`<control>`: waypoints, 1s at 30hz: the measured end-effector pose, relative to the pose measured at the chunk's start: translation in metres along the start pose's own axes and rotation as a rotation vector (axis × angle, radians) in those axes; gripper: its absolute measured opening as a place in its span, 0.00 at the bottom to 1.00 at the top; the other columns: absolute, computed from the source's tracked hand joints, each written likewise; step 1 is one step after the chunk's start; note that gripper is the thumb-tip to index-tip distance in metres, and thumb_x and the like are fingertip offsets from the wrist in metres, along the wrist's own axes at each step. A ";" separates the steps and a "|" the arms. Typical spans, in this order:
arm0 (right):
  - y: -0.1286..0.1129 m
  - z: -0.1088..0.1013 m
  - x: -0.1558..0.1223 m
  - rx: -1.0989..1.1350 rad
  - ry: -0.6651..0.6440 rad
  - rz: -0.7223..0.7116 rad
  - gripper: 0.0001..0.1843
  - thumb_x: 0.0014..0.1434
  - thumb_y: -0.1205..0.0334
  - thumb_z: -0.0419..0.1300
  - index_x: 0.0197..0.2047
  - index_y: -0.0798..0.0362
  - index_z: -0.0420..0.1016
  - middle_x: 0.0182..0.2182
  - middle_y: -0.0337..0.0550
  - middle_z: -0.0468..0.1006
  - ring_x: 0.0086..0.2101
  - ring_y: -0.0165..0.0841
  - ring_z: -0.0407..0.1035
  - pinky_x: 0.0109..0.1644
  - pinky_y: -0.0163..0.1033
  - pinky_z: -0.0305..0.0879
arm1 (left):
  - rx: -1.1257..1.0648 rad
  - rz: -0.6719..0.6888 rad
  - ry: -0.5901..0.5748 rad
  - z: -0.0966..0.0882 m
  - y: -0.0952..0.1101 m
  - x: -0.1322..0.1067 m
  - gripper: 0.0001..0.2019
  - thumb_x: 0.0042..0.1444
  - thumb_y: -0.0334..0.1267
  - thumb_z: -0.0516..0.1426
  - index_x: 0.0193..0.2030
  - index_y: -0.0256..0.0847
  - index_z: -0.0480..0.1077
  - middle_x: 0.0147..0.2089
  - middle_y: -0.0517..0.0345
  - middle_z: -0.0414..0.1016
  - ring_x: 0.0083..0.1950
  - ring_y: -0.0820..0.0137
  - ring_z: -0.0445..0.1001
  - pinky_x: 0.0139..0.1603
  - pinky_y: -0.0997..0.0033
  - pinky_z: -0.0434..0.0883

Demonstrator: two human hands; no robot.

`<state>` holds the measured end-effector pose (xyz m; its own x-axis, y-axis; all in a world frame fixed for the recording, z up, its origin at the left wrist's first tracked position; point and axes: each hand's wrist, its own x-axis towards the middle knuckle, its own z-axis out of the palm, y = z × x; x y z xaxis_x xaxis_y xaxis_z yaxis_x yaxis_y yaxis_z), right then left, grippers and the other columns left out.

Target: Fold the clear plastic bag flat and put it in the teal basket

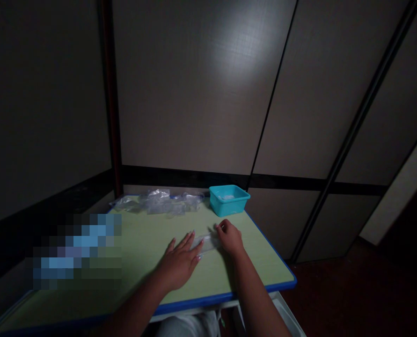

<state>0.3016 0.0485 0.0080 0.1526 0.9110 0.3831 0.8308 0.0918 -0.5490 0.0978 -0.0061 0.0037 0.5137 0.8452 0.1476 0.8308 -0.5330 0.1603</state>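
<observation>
A small clear plastic bag point(208, 243) lies flat on the pale green table point(145, 243), between my two hands. My left hand point(180, 266) rests palm down with fingers spread, some of them touching the left part of the bag. At the bag's right end, the fingers of my right hand point(231, 238) are curled into a pinch on its edge. My own fingers hide exactly what that pinch holds.
Behind my hands, loose clear plastic bags point(166, 203) are heaped along the table's far edge. A turquoise plastic basket point(228, 207) with something clear inside stands at the back right. Tall cabinet panels point(194, 93) rise behind the table. The left side is pixelated.
</observation>
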 end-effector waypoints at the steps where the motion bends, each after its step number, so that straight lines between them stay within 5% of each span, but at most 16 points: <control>1: -0.001 -0.001 0.000 -0.010 0.013 0.002 0.12 0.57 0.52 0.50 0.32 0.52 0.67 0.25 0.40 0.73 0.28 0.32 0.65 0.31 0.34 0.50 | 0.002 -0.001 -0.005 0.000 0.000 0.000 0.23 0.62 0.43 0.41 0.64 0.57 0.43 0.68 0.57 0.38 0.67 0.65 0.37 0.61 0.44 0.42; 9: -0.009 -0.017 -0.020 0.072 0.118 -0.188 0.10 0.58 0.58 0.49 0.37 0.52 0.68 0.37 0.45 0.72 0.40 0.35 0.64 0.41 0.37 0.56 | -0.009 -0.030 0.034 -0.004 0.002 -0.002 0.24 0.60 0.44 0.43 0.64 0.52 0.46 0.68 0.59 0.38 0.67 0.65 0.36 0.62 0.46 0.41; 13: -0.002 -0.032 -0.041 0.082 -0.028 -0.407 0.11 0.54 0.59 0.56 0.42 0.51 0.69 0.41 0.45 0.72 0.43 0.36 0.63 0.46 0.39 0.56 | -0.019 -0.081 0.054 -0.001 0.001 -0.001 0.27 0.58 0.44 0.45 0.64 0.48 0.46 0.68 0.57 0.38 0.67 0.65 0.37 0.62 0.49 0.44; 17: -0.002 -0.042 -0.053 -0.144 -0.139 -0.558 0.14 0.54 0.64 0.57 0.45 0.47 0.70 0.47 0.42 0.71 0.49 0.37 0.60 0.51 0.42 0.52 | -0.020 -0.105 0.076 0.004 0.000 0.001 0.28 0.57 0.42 0.44 0.65 0.44 0.44 0.68 0.54 0.40 0.67 0.65 0.37 0.62 0.51 0.46; 30: -0.018 -0.038 -0.043 -0.589 -0.130 -0.814 0.08 0.58 0.66 0.55 0.28 0.53 0.69 0.28 0.42 0.73 0.34 0.34 0.61 0.41 0.41 0.48 | 0.027 -0.124 0.100 0.008 0.002 0.000 0.28 0.58 0.42 0.42 0.65 0.41 0.45 0.68 0.55 0.37 0.68 0.63 0.34 0.62 0.49 0.45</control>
<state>0.3004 -0.0078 0.0298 -0.6082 0.6999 0.3744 0.7935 0.5238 0.3098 0.1010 -0.0063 -0.0040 0.3838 0.8956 0.2249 0.8929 -0.4220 0.1569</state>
